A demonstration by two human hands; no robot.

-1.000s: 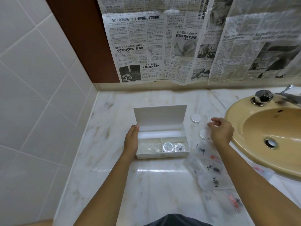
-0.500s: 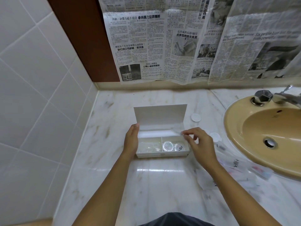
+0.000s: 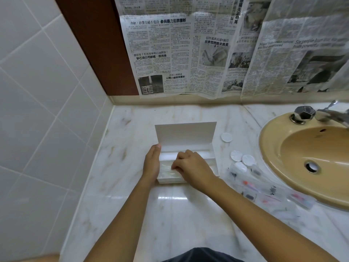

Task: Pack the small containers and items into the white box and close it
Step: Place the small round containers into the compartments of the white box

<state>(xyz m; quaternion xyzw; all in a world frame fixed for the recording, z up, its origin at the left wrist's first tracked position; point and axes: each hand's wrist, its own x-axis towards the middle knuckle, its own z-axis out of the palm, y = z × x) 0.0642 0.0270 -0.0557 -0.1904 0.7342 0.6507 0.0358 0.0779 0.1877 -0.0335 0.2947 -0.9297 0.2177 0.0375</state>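
Observation:
The white box (image 3: 186,134) stands open on the marble counter, its lid raised at the back. My left hand (image 3: 152,163) rests flat against the box's left wall with straight fingers. My right hand (image 3: 192,167) is over the box's compartments, fingers curled, pinching a small clear packet (image 3: 166,172) that lies in the left compartment. This hand hides the right compartments. One small round white container (image 3: 226,137) lies right of the lid, and three more (image 3: 240,161) lie closer to me. Clear packets with small dark and red items (image 3: 264,188) are spread to the box's right.
A yellow sink (image 3: 270,148) with a metal tap (image 3: 304,113) fills the right side. Newspaper (image 3: 188,53) covers the back wall. White tiles (image 3: 47,110) close off the left. Bare marble counter (image 3: 179,214) lies between me and the box.
My right hand left the round containers on the right, crossed to the box with a small clear item, and now sits low over the compartments. My left hand has stayed on the box's side.

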